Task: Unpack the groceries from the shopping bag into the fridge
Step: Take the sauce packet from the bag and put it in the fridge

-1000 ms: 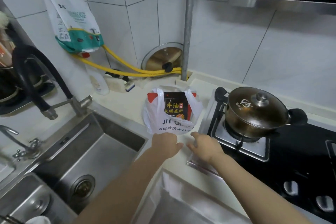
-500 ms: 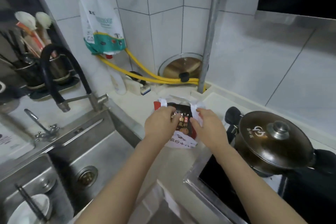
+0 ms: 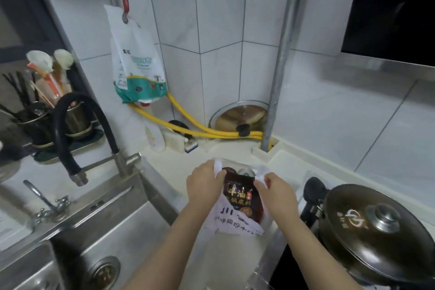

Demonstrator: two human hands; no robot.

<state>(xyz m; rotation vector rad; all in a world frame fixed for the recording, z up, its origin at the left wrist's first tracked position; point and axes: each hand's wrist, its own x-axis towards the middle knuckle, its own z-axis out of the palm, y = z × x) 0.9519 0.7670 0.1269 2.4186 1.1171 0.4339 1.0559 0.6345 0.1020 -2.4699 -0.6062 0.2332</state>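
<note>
Two bare hands pinch the handles of a thin white plastic shopping bag [image 3: 231, 219] on a pale, smooth stone counter [image 3: 179, 162].

The left hand [image 3: 204, 186] has its fingers closed on the bag's crinkled left handle loop, and the right hand [image 3: 277, 193] has its fingers closed on the right handle, with the bag's mouth parted between them. Inside stands a glossy dark red and black flat food packet [image 3: 240, 198] with gold lettering; behind its top edge a rounded shape shows, too hidden to tell. The bag sits between a brushed stainless steel sink [image 3: 113, 231] on the left and a round, dark metal pot with a knobbed lid [image 3: 374, 231] on the stove at right. A ribbed yellow hose [image 3: 195, 129] runs along the glazed white tiles behind.
</note>
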